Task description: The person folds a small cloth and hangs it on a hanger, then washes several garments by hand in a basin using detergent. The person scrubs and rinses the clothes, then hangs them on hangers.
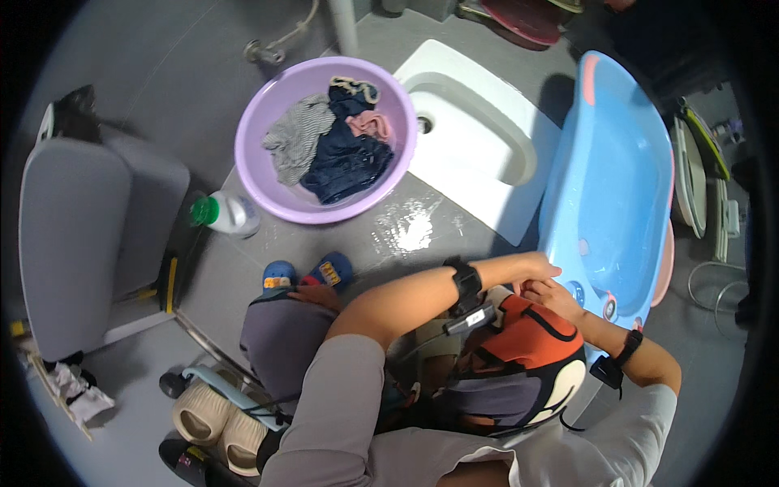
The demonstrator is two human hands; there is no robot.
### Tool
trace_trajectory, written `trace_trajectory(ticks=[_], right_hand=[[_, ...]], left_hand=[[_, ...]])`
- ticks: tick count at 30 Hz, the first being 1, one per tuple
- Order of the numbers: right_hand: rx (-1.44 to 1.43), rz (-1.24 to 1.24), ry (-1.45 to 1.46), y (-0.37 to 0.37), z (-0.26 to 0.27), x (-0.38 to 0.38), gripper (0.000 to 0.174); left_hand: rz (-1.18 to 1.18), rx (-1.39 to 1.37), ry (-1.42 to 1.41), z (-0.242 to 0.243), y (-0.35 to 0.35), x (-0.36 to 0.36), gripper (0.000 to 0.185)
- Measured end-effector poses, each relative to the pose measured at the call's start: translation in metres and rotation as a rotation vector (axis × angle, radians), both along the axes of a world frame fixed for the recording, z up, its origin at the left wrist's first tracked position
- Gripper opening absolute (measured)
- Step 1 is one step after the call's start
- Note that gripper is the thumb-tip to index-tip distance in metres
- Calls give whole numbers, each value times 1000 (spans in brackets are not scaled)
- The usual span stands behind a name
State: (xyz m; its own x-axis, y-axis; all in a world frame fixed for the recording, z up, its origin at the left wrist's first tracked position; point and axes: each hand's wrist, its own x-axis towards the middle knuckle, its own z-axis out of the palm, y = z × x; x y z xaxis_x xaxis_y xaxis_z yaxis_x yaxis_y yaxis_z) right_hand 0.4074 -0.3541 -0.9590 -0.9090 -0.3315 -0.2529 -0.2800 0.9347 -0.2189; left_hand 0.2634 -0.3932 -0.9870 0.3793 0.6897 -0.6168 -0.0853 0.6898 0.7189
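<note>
At the near end of the blue plastic baby bathtub [621,176], my left hand [537,268] meets my right hand [551,297]. The fingers overlap, and whether anything is between them is hidden. Both wrists wear black bands with small devices. Just below the hands lies orange, black and cream printed fabric [535,335] over my lap. Ahead to the left, a round purple plastic basin [325,216] holds wet-looking clothes: a grey striped piece [301,137], a dark navy garment [347,161] and a pink cloth [370,125].
A white squat toilet pan [465,201] is set in the wet grey floor between basin and bathtub. A white bottle with a green cap [228,213] lies left of the basin. Beige slippers [204,411] are at lower left, and folded basins [688,176] stand at right.
</note>
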Motion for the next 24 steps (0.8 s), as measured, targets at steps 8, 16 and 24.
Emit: trace_trajectory(ticks=[8, 16, 24], right_hand=[[-443, -168, -444, 8, 59, -119, 12], [202, 116, -115, -59, 56, -364, 34], [244, 230, -134, -126, -53, -346, 21]], left_hand=[[77, 313, 669, 64, 8, -216, 41], [9, -38, 958, 20, -179, -328, 21], [-261, 113, 1182, -70, -323, -245, 73]])
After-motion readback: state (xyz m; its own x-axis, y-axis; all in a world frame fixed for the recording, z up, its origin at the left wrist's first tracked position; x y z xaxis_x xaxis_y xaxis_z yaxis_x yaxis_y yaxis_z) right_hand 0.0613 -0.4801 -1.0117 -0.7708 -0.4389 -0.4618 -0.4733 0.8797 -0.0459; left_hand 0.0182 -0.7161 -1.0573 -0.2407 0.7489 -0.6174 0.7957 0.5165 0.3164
